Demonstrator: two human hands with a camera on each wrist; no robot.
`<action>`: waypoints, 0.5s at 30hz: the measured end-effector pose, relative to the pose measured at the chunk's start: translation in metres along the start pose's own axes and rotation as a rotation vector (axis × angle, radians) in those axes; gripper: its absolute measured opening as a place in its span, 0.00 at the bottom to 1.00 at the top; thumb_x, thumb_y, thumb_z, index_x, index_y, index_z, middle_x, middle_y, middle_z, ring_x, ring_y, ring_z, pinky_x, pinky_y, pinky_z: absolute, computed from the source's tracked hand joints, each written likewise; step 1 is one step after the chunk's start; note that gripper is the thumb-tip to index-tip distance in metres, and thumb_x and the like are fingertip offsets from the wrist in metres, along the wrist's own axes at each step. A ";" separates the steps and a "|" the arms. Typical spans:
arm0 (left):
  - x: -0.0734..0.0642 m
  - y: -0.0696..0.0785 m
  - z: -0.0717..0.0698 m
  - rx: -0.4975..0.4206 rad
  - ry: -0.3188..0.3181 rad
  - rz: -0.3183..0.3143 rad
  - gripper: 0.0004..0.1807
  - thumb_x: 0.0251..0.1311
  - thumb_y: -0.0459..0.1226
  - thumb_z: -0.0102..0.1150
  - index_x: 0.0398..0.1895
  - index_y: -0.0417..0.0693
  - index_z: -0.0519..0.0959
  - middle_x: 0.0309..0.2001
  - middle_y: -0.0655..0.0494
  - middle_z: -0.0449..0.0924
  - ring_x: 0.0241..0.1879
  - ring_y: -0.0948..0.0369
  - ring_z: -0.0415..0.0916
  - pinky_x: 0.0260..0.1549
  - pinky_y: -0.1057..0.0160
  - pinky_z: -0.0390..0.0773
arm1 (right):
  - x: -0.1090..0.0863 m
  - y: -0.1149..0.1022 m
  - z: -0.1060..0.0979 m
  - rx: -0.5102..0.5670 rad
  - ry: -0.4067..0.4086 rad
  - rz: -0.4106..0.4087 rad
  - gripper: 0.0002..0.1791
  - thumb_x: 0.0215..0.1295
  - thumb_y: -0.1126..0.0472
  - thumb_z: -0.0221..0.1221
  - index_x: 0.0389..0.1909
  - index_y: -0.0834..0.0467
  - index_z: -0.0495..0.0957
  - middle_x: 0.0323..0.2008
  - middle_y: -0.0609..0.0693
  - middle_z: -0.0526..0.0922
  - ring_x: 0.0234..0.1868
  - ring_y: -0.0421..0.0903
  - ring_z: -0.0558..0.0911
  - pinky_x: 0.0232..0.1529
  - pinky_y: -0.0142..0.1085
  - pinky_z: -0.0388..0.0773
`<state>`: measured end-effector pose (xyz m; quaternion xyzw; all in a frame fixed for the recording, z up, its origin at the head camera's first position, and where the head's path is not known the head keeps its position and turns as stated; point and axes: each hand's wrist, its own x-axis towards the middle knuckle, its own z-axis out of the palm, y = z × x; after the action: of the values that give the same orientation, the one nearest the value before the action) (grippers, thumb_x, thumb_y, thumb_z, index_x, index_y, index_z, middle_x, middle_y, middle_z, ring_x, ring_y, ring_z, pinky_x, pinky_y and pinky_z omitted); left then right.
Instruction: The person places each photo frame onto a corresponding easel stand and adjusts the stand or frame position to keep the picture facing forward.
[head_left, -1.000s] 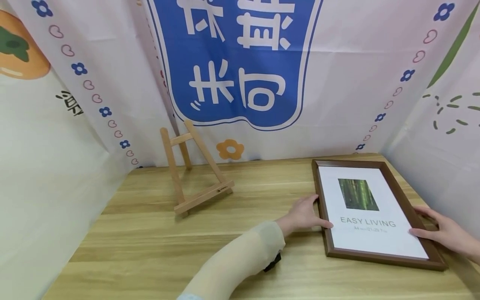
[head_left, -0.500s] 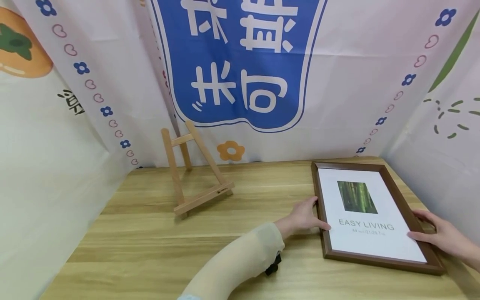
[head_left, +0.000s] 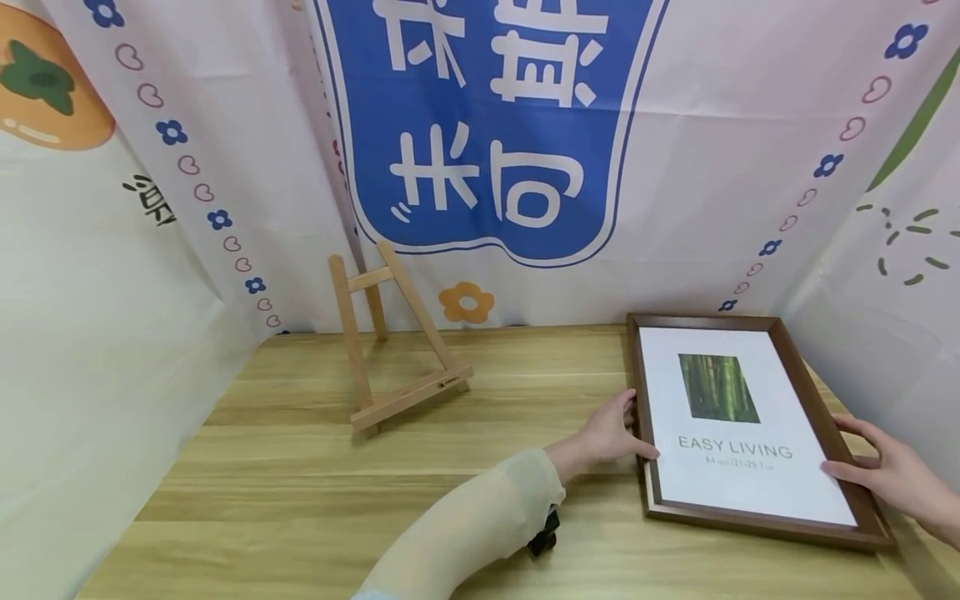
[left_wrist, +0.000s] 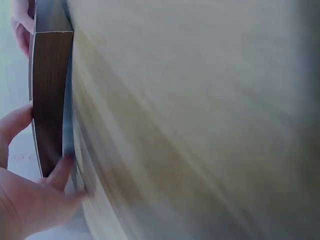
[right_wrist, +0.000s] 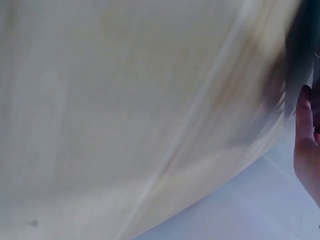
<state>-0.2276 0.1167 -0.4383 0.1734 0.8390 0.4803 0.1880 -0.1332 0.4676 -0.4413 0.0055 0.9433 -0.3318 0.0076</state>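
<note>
A brown picture frame (head_left: 765, 527) holds a white sheet with a bamboo picture and the words "EASY LIVING". My left hand (head_left: 603, 433) grips its left side, thumb over the front edge. On the opposite side my right hand (head_left: 896, 471) holds it, thumb likewise on the front. In the left wrist view, fingers of the left hand (left_wrist: 35, 200) reach under the frame (left_wrist: 50, 85), with a narrow gap between it and the table. The right hand (right_wrist: 306, 150) shows only partly at the right wrist view's edge. A small wooden easel (head_left: 412, 398) stands apart, to the left.
The wood-grain table (head_left: 300, 500) meets a printed cloth backdrop (head_left: 690, 183) behind, with cloth walls on both sides. The right-hand cloth wall (head_left: 847, 317) is close to the frame. A black device (head_left: 545, 533) is strapped at the left wrist.
Both hands keep their hold on the frame. Its far edge now sits slightly higher in the head view, over the table's back edge. The easel stays put; the head view shifts slightly.
</note>
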 end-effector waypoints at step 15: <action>-0.019 -0.009 -0.030 -0.313 0.006 0.104 0.54 0.46 0.25 0.73 0.76 0.57 0.56 0.73 0.57 0.56 0.43 0.64 0.76 0.36 0.69 0.81 | -0.008 -0.036 0.008 0.084 0.109 -0.071 0.45 0.68 0.62 0.60 0.72 0.73 0.41 0.67 0.80 0.45 0.51 0.85 0.64 0.28 0.21 0.70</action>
<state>-0.2269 0.0814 -0.4296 0.1835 0.7443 0.6149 0.1851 -0.1257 0.4341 -0.4249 -0.0097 0.9272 -0.3702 -0.0556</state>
